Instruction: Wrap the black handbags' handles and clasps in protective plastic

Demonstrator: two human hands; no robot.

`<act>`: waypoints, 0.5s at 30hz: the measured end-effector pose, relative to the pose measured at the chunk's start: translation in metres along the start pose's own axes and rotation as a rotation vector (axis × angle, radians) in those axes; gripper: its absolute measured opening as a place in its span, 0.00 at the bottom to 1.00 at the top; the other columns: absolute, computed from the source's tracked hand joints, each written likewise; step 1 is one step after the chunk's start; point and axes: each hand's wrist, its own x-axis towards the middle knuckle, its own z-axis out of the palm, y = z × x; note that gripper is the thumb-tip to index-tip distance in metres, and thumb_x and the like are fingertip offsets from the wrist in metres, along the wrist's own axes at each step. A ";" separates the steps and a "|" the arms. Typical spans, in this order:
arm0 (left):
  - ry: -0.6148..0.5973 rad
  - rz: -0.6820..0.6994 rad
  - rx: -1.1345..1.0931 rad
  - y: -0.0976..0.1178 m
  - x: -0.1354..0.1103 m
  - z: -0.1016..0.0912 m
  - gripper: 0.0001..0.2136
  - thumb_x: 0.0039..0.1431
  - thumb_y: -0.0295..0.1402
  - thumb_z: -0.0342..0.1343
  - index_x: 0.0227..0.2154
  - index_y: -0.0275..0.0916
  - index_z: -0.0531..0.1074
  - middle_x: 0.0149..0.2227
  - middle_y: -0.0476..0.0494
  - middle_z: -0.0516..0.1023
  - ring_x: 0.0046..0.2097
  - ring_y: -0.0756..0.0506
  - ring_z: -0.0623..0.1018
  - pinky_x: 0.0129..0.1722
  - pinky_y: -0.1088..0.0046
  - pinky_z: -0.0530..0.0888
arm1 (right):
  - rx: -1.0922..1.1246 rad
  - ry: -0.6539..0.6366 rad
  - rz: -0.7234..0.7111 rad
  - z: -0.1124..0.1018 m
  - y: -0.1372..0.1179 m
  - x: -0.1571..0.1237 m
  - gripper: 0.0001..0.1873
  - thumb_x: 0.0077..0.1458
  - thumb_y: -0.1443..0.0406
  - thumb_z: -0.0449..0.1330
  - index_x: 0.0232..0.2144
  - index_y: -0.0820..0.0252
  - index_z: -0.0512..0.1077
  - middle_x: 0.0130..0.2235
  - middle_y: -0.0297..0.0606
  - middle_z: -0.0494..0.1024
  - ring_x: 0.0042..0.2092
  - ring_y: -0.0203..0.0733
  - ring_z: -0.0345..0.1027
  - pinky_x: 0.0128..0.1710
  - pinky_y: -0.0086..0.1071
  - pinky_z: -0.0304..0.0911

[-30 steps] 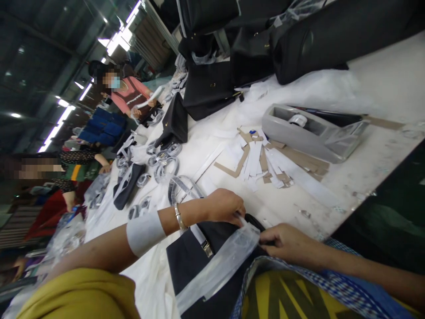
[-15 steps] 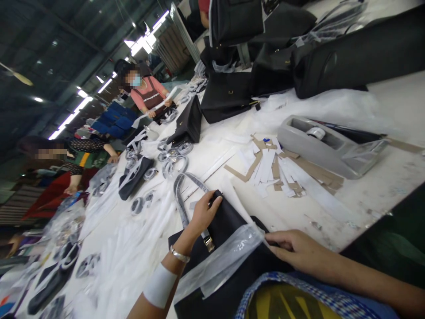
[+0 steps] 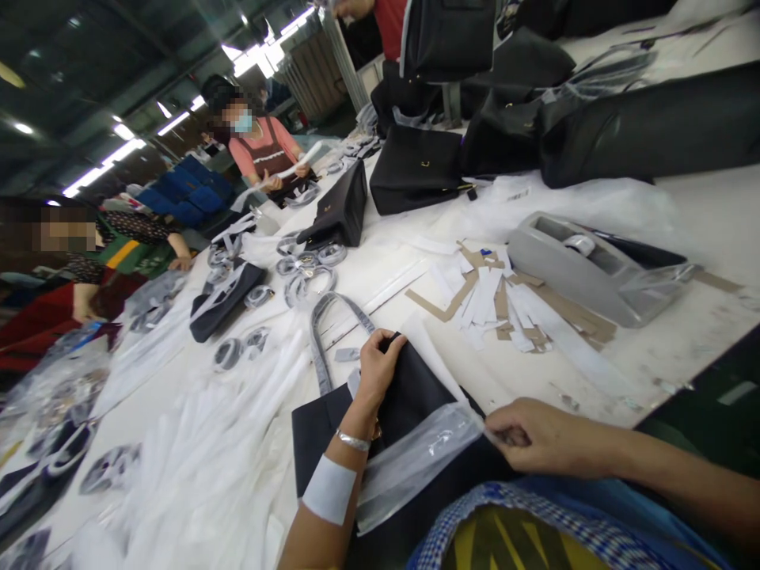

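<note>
A black handbag (image 3: 416, 392) lies on the white table right in front of me, its grey wrapped handle (image 3: 324, 328) arching away. My left hand (image 3: 378, 369) grips the bag's top edge, fingers curled over it. My right hand (image 3: 543, 438) pinches the end of a clear plastic strip (image 3: 416, 459) that lies across the bag's front.
A grey tape dispenser (image 3: 585, 269) and a heap of white and brown paper strips (image 3: 499, 297) sit beyond the bag. More black bags (image 3: 416, 166), wrapped handles (image 3: 305, 273) and plastic sheets cover the table (image 3: 709, 214). Other people work at the far left end.
My left hand left the plastic strip and moved forward onto the bag's top edge. My right hand kept its pinch on the strip. The view swung left and up.
</note>
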 end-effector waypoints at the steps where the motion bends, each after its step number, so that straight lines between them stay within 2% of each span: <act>1: 0.007 0.002 -0.010 0.000 0.000 0.000 0.11 0.56 0.42 0.60 0.30 0.40 0.72 0.29 0.51 0.74 0.34 0.48 0.73 0.37 0.73 0.69 | 0.002 -0.024 0.017 -0.003 -0.001 -0.002 0.07 0.48 0.66 0.57 0.21 0.59 0.68 0.18 0.27 0.57 0.23 0.31 0.50 0.22 0.27 0.43; 3: 0.022 0.008 -0.028 0.000 0.001 -0.001 0.10 0.56 0.42 0.60 0.30 0.40 0.72 0.29 0.51 0.74 0.35 0.47 0.73 0.37 0.73 0.69 | -0.002 -0.037 0.046 -0.006 -0.003 -0.004 0.06 0.49 0.64 0.57 0.23 0.59 0.70 0.19 0.28 0.61 0.23 0.32 0.53 0.22 0.27 0.44; 5: 0.034 0.018 -0.044 0.000 0.003 -0.004 0.10 0.57 0.41 0.59 0.30 0.40 0.71 0.30 0.51 0.74 0.35 0.47 0.73 0.38 0.72 0.69 | -0.030 0.015 0.055 -0.008 -0.005 -0.003 0.10 0.53 0.59 0.57 0.26 0.59 0.73 0.20 0.30 0.66 0.24 0.35 0.57 0.23 0.27 0.48; 10: 0.017 0.067 -0.068 0.001 0.004 -0.008 0.09 0.58 0.40 0.59 0.31 0.41 0.71 0.31 0.51 0.75 0.36 0.47 0.74 0.39 0.72 0.69 | -0.117 0.409 0.052 -0.017 -0.015 0.021 0.20 0.58 0.49 0.54 0.36 0.58 0.76 0.29 0.36 0.76 0.30 0.39 0.68 0.29 0.30 0.61; 11: 0.016 0.079 -0.071 0.002 0.004 -0.009 0.08 0.58 0.40 0.59 0.30 0.41 0.71 0.31 0.51 0.75 0.36 0.47 0.74 0.39 0.72 0.69 | -0.112 0.449 0.043 -0.019 -0.018 0.029 0.21 0.58 0.49 0.55 0.39 0.58 0.75 0.31 0.36 0.77 0.30 0.39 0.69 0.30 0.30 0.62; 13: 0.027 0.101 -0.077 0.005 0.003 -0.011 0.08 0.58 0.39 0.59 0.30 0.41 0.71 0.30 0.51 0.75 0.36 0.47 0.74 0.39 0.72 0.69 | -0.102 0.411 0.022 -0.026 -0.025 0.045 0.20 0.56 0.50 0.57 0.40 0.59 0.75 0.30 0.35 0.76 0.29 0.38 0.68 0.28 0.29 0.61; 15: 0.054 0.123 -0.083 0.009 0.002 -0.012 0.07 0.58 0.38 0.59 0.29 0.41 0.71 0.30 0.51 0.75 0.36 0.46 0.74 0.39 0.72 0.68 | -0.101 0.305 0.022 -0.032 -0.034 0.058 0.18 0.54 0.51 0.59 0.35 0.60 0.74 0.26 0.34 0.74 0.27 0.37 0.67 0.26 0.28 0.59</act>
